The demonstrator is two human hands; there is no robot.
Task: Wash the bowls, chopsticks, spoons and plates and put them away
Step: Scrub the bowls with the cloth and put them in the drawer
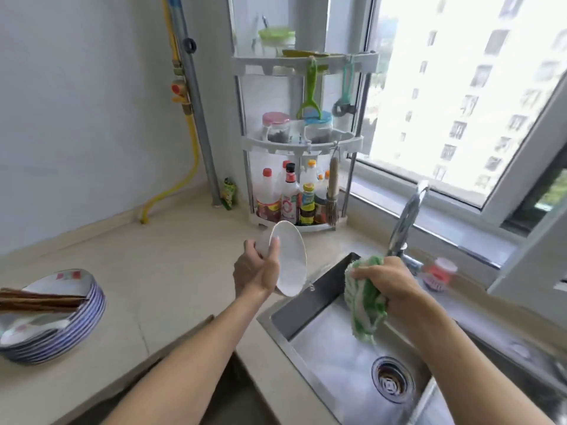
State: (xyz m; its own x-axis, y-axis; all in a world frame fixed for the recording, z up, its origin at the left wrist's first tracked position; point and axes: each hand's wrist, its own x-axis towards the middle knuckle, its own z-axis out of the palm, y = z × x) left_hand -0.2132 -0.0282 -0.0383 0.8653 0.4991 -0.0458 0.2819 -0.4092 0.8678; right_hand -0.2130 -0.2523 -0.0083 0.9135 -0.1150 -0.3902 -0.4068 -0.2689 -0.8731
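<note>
**Bowl tilted on edge at the sink's left rim, cloth to its right**

Landmark: sink [310, 305]. Over its basin your right hand [388, 282] is clenched round the cloth [365, 305]. Just left of the rim your left hand [256, 271] grips the bowl [290, 259], thumb on the inside, opening facing the cloth. Right hand is nearer. Plates [58, 317] with chopsticks [40, 302] wait far left; faucet [405, 222] behind.

Home kitchen: sink [310, 305], condiment rack [302, 142].
</note>
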